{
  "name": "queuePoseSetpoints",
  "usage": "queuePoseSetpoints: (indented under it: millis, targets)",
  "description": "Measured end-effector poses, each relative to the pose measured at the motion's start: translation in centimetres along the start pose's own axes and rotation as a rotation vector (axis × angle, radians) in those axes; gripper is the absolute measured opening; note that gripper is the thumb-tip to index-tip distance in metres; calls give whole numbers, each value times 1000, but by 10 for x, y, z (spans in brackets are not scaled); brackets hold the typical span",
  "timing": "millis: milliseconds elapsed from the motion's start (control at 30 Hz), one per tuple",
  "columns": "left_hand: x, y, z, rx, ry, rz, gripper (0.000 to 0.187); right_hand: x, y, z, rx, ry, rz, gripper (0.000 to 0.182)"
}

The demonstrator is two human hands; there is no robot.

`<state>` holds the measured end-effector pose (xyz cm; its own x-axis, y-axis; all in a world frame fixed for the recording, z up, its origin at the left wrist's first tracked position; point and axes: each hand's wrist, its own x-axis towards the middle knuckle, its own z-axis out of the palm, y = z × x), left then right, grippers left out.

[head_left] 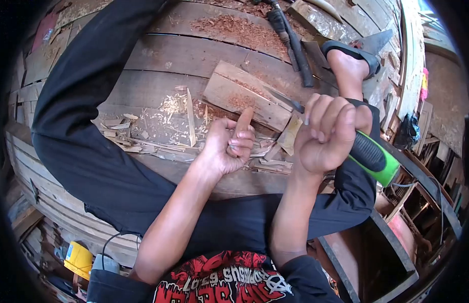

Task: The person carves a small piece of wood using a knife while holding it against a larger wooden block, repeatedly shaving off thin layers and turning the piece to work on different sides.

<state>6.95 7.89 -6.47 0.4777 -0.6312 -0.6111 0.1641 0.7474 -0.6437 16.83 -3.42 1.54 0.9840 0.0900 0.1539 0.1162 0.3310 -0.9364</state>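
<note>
The left hand (pixel 228 146) is gripping the wood (pixel 244 119) in curled fingers, one end sticking out; the right hand (pixel 327 131) is wrapping around the knife (pixel 374 158), blade pointing over the board (pixel 229 90). Good control is probably needing shallow strokes, running away from the fingers

Brightly lit by daylight, strongest through the blown-out white gap at upper right; soft shadows, pale sheen on bare forearms (pixel 181 214), fairly sharp centre, heavily bowed edges (fisheye-like), corners black.
</note>
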Motion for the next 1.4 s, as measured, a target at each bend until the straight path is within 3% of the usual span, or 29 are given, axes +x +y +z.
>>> queuePoseSetpoints:
  millis: [67,100,133,167,300,400,433,533,667,700,767,833,933,1033,1067,1100,1133,1167,1233,1300,1367,1400]
  targets:
    - [4,-2,2,34,0,5,21,-11,15,-7,-111,-46,55,24]
    - [4,-2,7,93,86,46,21,-18,26,-5,-312,-135,24,21]
    - [3,-2,8,94,47,46,22,-18,31,-2,-512,-225,-10,19]
    - [6,0,8,105,-1,42,21,-13,36,-3,-437,-175,-154,22]
    - [5,-7,0,230,99,85,21,1,-12,11,88,-12,-4,37]
    - [8,-10,1,372,115,132,23,-17,25,5,-446,-169,-5,35]
    - [9,-8,0,430,134,129,26,-10,19,3,-521,-196,-126,35]
    - [10,-5,-11,495,116,123,26,0,-21,9,15,-35,-29,31]
    - [12,-5,-11,541,140,147,28,-22,41,-21,-423,-246,88,30]
    - [11,-3,-10,581,140,143,28,-16,24,-9,-473,-308,92,31]
    - [4,-11,-7,656,232,177,29,-13,0,0,-236,-87,74,32]
    - [7,-5,-9,716,267,199,31,0,-17,4,112,-78,15,31]
    - [5,-10,-4,774,260,241,30,-19,24,-8,-458,-303,37,29]
    - [8,-15,4,823,302,317,27,-4,7,1,-516,-281,-208,28]
    - [6,-16,-4,823,339,337,26,-7,-3,5,-284,-108,-71,29]
    - [4,-11,-5,856,301,317,26,-5,-16,-1,-16,-107,74,29]
    - [3,-12,-4,852,307,333,26,-4,-19,9,64,-127,-7,30]
    - [2,-15,0,853,303,346,26,-15,5,-1,-236,-148,-44,32]
    - [2,-18,6,921,250,377,27,-15,16,-4,-556,-183,-86,31]
    - [6,-15,4,957,231,404,29,-14,13,1,-564,-227,-54,26]
    - [3,-21,-1,1018,236,446,31,-6,-14,3,-144,-150,55,24]
    - [3,-18,-5,1036,246,464,31,-10,-10,-2,-168,-130,57,25]
